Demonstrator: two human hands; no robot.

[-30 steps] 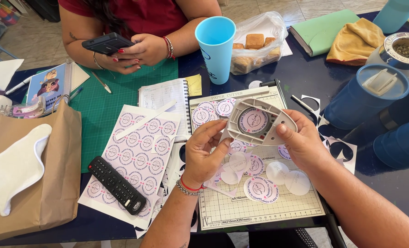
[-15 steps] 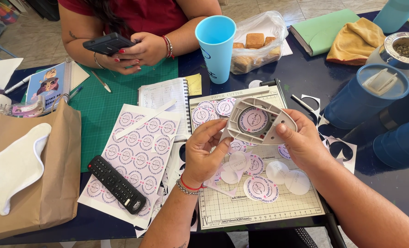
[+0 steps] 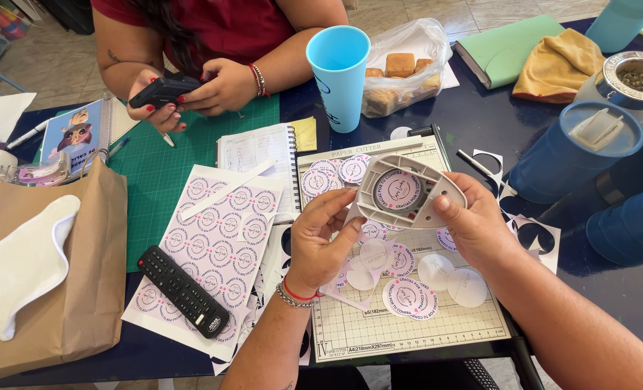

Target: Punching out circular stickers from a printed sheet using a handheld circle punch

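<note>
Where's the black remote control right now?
In the head view, the black remote control lies at lower left, on the sheet of round stickers, between the brown paper bag and the person's left hand.

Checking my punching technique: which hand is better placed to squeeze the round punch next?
Probably the right hand: it wraps the punch body with its thumb on top. The left hand only pinches the paper strip at its edge.

Upturned grey circle punch [image 3: 408,193], label inside
</note>
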